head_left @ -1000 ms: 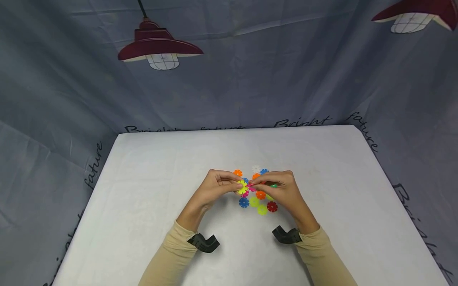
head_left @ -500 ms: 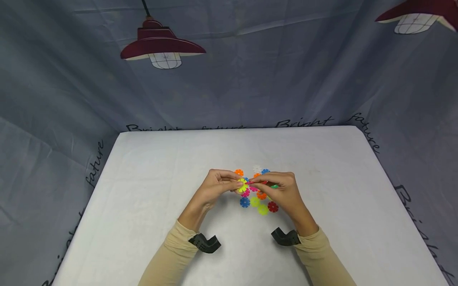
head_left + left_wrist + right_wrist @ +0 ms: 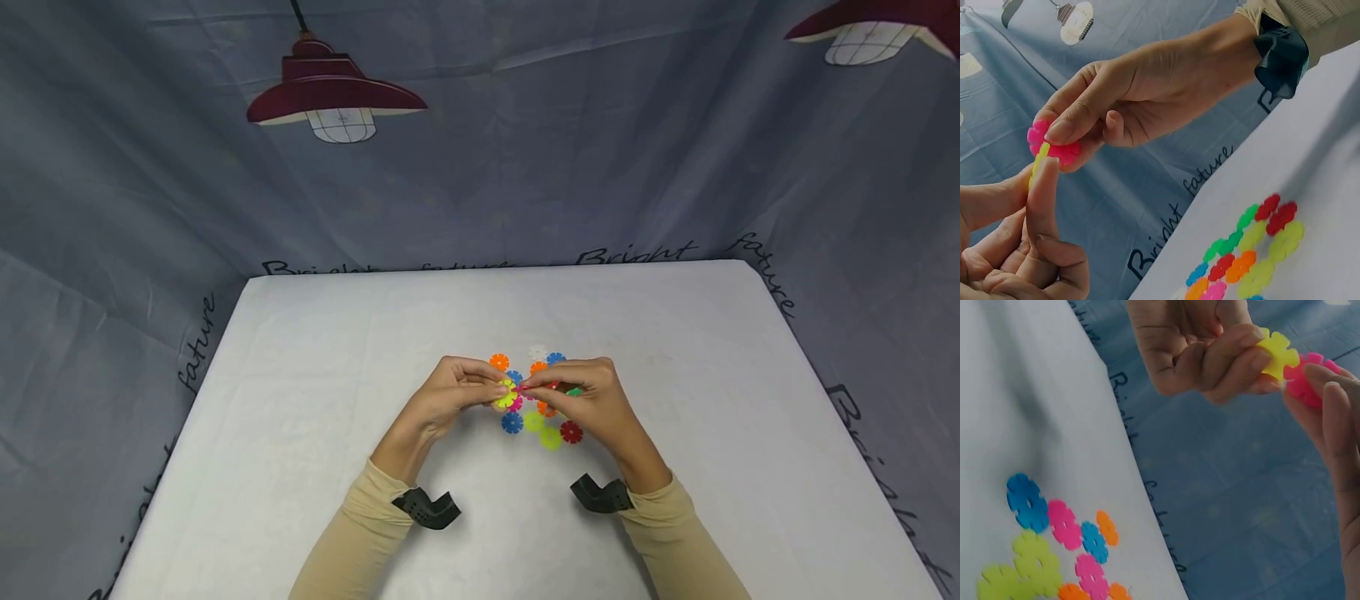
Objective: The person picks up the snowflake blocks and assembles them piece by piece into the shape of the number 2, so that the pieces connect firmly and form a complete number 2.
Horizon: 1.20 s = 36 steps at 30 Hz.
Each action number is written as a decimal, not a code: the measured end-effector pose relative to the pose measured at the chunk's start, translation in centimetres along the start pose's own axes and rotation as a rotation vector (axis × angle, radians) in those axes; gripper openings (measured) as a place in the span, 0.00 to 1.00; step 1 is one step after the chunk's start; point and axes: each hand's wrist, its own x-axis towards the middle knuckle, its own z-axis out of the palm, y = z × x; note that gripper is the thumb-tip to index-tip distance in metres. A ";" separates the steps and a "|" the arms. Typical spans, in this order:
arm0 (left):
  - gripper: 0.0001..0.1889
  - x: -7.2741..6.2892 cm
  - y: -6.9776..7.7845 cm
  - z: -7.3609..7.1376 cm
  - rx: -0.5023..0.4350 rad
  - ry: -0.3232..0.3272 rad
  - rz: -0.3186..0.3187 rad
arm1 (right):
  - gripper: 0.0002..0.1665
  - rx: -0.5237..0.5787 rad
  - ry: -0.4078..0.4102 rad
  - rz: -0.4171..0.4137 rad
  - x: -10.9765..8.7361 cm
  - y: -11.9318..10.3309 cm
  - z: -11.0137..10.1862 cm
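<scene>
My left hand [image 3: 459, 393] pinches a yellow snowflake disc [image 3: 507, 393] between thumb and fingers. Facing it, my right hand [image 3: 581, 390] pinches a pink snowflake disc [image 3: 1063, 153] by thumb and forefinger. In both wrist views the yellow disc [image 3: 1277, 353] and the pink disc [image 3: 1309, 380] meet at their notched edges, set at an angle to each other. How deeply the notches engage is hard to tell. Both discs are held up above the table, over loose discs.
Several loose discs lie flat on the white table [image 3: 337, 375] below the hands, among them a blue disc [image 3: 512, 423], a dark red disc [image 3: 572, 432], a yellow-green disc [image 3: 551, 437] and an orange disc [image 3: 499, 362]. Behind the table hangs a grey curtain [image 3: 525, 167].
Both hands stay nearly in place. The pink disc has moved slightly left against the yellow disc, and its tilt has shifted a little. The loose discs have not moved.
</scene>
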 end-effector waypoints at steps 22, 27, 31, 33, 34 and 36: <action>0.14 0.1 -0.5 0.0 -0.132 0.003 0.012 | 0.19 -0.074 0.058 -0.055 0.1 -0.5 0.9; 0.15 0.1 -0.5 -0.1 -0.158 -0.001 -0.017 | 0.14 -0.046 0.060 -0.064 0.2 -0.4 1.0; 0.16 0.1 -0.4 -0.1 -0.175 -0.003 -0.008 | 0.09 -0.019 0.089 -0.066 0.3 -0.3 1.2; 0.14 0.1 -0.2 -0.1 -0.158 0.002 -0.001 | 0.10 -0.034 0.101 -0.057 0.4 -0.3 1.1; 0.13 0.1 -0.1 -0.1 -0.143 0.004 0.002 | 0.11 -0.046 0.104 -0.048 0.4 -0.3 1.0; 0.10 0.0 0.3 0.1 -0.115 0.008 0.004 | 0.14 -0.063 0.109 -0.036 0.5 -0.4 0.7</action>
